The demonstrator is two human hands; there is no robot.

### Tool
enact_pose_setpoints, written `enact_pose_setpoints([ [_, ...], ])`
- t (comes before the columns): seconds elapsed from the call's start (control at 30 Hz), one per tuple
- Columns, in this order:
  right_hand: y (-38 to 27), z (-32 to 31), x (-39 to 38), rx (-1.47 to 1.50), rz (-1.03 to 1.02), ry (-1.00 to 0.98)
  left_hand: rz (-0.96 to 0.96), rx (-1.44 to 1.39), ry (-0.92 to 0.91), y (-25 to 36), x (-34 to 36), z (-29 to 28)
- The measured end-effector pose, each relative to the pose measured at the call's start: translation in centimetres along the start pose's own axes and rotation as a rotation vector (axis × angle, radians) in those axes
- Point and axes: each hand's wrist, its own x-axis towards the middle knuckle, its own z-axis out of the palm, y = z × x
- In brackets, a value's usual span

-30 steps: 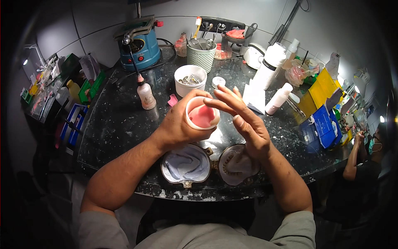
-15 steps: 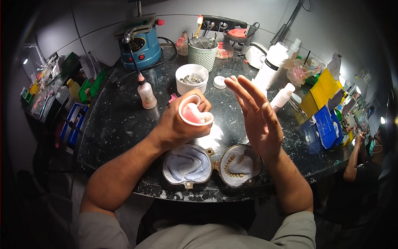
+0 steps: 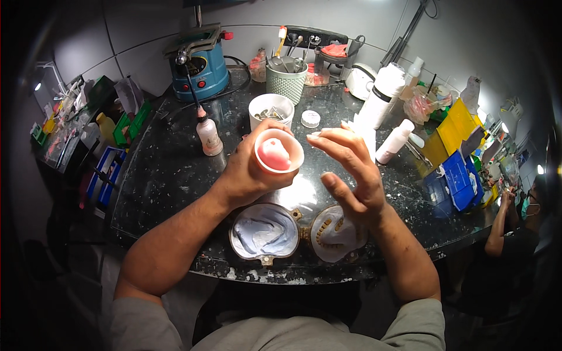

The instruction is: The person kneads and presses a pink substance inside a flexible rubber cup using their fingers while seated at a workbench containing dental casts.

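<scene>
A white cup is gripped in my left hand, its mouth tilted toward me. Inside it sits a smooth lump of pink dough. To its right my right hand hovers with fingers apart and slightly curled, holding nothing. Below both hands lie the two halves of a dental flask, hinged together and opened flat. The left half holds white plaster with a curved hollow. In the right half a row of yellowish teeth is set in plaster, partly covered by my right hand and wrist.
Behind the cup stand a white tub of small metal parts and a green woven holder with tools. A pink dropper bottle is at left, near a blue machine. White bottles and blue bins line the right. Another person sits far right.
My left hand has turned the cup more upright, and the pink lump now looks gathered inside. My right hand has tipped inward, with its fingers bent lower toward the cup.
</scene>
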Motion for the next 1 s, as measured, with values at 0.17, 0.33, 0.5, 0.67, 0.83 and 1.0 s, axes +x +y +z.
enact_pose_setpoints([
  [0.17,-0.8,1.2,0.3,-0.007,0.075,0.075,-0.047,-0.029,-0.054,0.4,-0.3,0.7],
  [0.33,-1.1,2.4,0.5,0.268,0.28,0.131,0.058,0.126,-0.102,0.8,-0.5,1.0],
  [0.5,-0.7,2.6,0.4,0.901,0.678,0.113,0.019,0.074,-0.125,0.4,-0.5,1.3],
  [0.67,-0.1,2.8,0.3,0.992,0.555,0.091,-0.002,0.052,-0.135,0.8,-0.5,1.4],
  [0.83,-1.0,3.2,0.5,0.818,0.561,0.104,0.005,0.024,-0.142,0.6,-0.6,1.6],
  [1.0,0.0,3.7,0.2,0.638,0.566,0.002,0.058,0.085,-0.126,0.3,-0.6,1.4],
])
